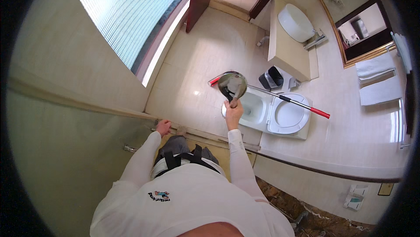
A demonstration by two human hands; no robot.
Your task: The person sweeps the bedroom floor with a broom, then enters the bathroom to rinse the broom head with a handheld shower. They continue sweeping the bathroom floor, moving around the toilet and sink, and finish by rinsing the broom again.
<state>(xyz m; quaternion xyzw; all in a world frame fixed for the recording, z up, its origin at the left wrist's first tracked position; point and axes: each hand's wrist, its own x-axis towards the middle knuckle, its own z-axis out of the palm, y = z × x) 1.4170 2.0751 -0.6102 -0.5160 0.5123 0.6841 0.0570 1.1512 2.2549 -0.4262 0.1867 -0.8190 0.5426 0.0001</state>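
My right hand [234, 115] grips the handle of a round, shiny chrome handheld shower head [232, 84], raised over the near end of a white toilet bowl [252, 107]. Its disc covers part of the floor and of a long pole [283, 98] behind it. My left hand [163, 127] is low beside the edge of a glass shower panel [82, 138], close to a small metal fitting. Its fingers look curled, but what they touch is unclear. The toilet's lid and seat [288, 114] are raised.
The pole has a red grip and a red-and-silver head [215, 81] on the tiled floor [183, 83]. A black lined bin [271, 77] stands beside the toilet. A counter [290, 43] carries a white basin [295, 22]. Towels [380, 91] hang at right; a dark red door [200, 1] stands ajar.
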